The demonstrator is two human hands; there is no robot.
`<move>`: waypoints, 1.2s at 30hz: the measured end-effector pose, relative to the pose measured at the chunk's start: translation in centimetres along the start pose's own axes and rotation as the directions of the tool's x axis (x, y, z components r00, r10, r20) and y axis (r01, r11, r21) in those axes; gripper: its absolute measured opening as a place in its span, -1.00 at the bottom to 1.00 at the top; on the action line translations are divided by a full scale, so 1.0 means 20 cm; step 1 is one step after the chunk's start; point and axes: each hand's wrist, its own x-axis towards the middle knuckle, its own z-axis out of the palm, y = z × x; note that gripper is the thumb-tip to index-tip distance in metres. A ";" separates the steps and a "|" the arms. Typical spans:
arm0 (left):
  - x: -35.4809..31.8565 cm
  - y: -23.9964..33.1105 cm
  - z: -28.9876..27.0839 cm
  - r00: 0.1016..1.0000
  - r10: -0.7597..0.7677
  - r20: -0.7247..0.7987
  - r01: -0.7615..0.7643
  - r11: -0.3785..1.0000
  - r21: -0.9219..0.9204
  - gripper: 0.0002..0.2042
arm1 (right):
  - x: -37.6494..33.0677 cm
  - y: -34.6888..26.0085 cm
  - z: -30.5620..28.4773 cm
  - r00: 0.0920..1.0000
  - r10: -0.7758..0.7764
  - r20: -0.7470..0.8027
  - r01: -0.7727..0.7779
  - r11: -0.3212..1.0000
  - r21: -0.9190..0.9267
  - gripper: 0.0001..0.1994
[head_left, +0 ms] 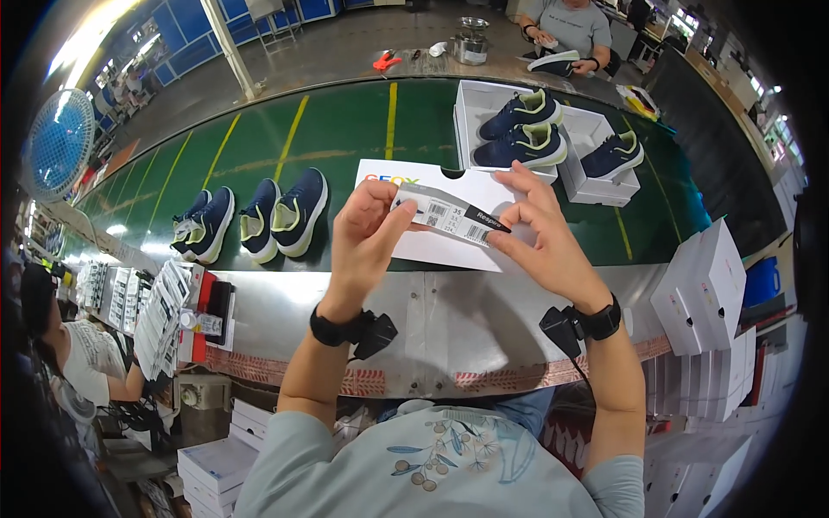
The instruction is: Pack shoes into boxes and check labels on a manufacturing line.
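Both hands, left [367,237] and right [544,242], pinch one label [449,217] above a white lid [432,246]; four loose shoes [250,220] and two open boxes [553,142] lie on the green belt [345,129].

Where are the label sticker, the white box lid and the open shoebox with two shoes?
label sticker [451,217], head view, on its middle between both hands.
white box lid [449,250], head view, on its bare lower part.
open shoebox [466,102], head view, on its left wall.

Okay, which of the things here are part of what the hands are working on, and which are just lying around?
In hand:
left hand and right hand, both pinching the label strip
white shoebox lid beneath it

Lying about:
open boxes with navy shoes
loose shoes on the belt
stacked white boxes
orange tool
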 end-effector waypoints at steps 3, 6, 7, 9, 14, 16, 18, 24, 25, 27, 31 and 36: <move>-0.01 0.02 -0.09 0.967 0.235 0.102 -0.254 0.824 0.506 -0.86 | 0.01 0.01 -0.03 0.999 -0.024 0.045 0.024 1.000 -0.003 -0.80; 0.01 0.03 -0.10 0.866 0.452 0.214 -0.453 0.526 0.720 -0.82 | 0.01 0.02 -0.05 0.994 -0.044 0.097 0.046 0.999 -0.020 -0.78; 0.02 0.03 -0.13 0.872 0.423 0.244 -0.460 0.543 0.702 -0.83 | 0.01 0.01 -0.06 0.993 -0.043 0.106 0.046 0.998 -0.033 -0.78; 0.02 0.03 -0.15 0.899 0.357 0.255 -0.430 0.605 0.670 -0.86 | 0.01 0.01 -0.07 0.992 -0.041 0.118 0.046 0.998 -0.046 -0.77; 0.03 0.02 -0.20 0.872 0.313 0.376 -0.489 0.586 0.646 -0.88 | 0.01 0.02 -0.08 0.990 -0.051 0.133 0.060 0.996 -0.059 -0.76; 0.02 0.01 -0.20 0.879 0.297 0.373 -0.475 0.614 0.630 -0.89 | 0.00 0.03 -0.09 0.989 -0.051 0.139 0.061 0.996 -0.070 -0.76; 0.02 0.00 -0.19 0.878 0.289 0.382 -0.475 0.628 0.617 -0.89 | 0.00 0.03 -0.09 0.988 -0.051 0.144 0.063 0.995 -0.080 -0.76; 0.04 -0.02 -0.18 0.852 0.315 0.417 -0.520 0.595 0.613 -0.88 | -0.01 0.04 -0.11 0.991 -0.033 0.133 0.044 0.996 -0.082 -0.75; 0.05 -0.02 -0.18 0.847 0.323 0.422 -0.529 0.594 0.606 -0.88 | 0.00 0.05 -0.11 0.991 -0.029 0.133 0.040 0.996 -0.085 -0.75; 0.06 -0.04 -0.18 0.847 0.330 0.417 -0.529 0.598 0.602 -0.87 | 0.00 0.06 -0.12 0.991 -0.029 0.134 0.041 0.995 -0.087 -0.75; 0.08 -0.05 -0.16 0.843 0.355 0.404 -0.536 0.621 0.572 -0.86 | 0.02 0.06 -0.14 0.991 -0.022 0.131 0.036 0.994 -0.105 -0.75; 0.07 -0.02 -0.20 0.831 0.345 0.437 -0.556 0.561 0.614 -0.86 | 0.04 0.07 -0.11 0.990 -0.080 0.116 0.096 0.985 -0.142 -0.74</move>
